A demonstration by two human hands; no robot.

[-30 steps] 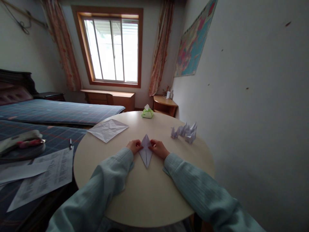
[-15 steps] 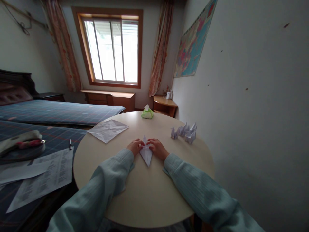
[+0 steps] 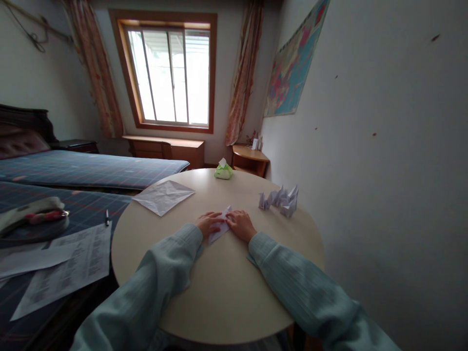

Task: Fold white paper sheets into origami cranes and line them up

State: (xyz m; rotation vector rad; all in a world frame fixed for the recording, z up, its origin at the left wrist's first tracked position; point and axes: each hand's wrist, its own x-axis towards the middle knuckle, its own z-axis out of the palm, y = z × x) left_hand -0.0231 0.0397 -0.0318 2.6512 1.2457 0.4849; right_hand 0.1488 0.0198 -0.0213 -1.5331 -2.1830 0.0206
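Observation:
A white sheet of paper folded into a narrow pointed shape (image 3: pixel 219 235) lies slanted on the round table (image 3: pixel 219 292), its lower tip toward the left. My left hand (image 3: pixel 208 224) grips its left side, with the fingers reaching over the top. On the right, my right hand (image 3: pixel 241 225) has its fingers bent and closed on the upper part. A small tip of paper shows between and above the hands. The fingers cover most of the middle folds.
A creased, unfolded paper square (image 3: pixel 164 197) lies at the table's left. Several folded paper figures (image 3: pixel 280 200) stand at the right. A green tissue pack (image 3: pixel 223 170) sits at the far edge. Printed sheets (image 3: pixel 69 273) and a pen (image 3: pixel 107 218) lie on the bed at left.
The folded paper has turned, so its lower tip now points down and left instead of straight toward me. My left hand has shifted slightly right, its fingers reaching further over the paper.

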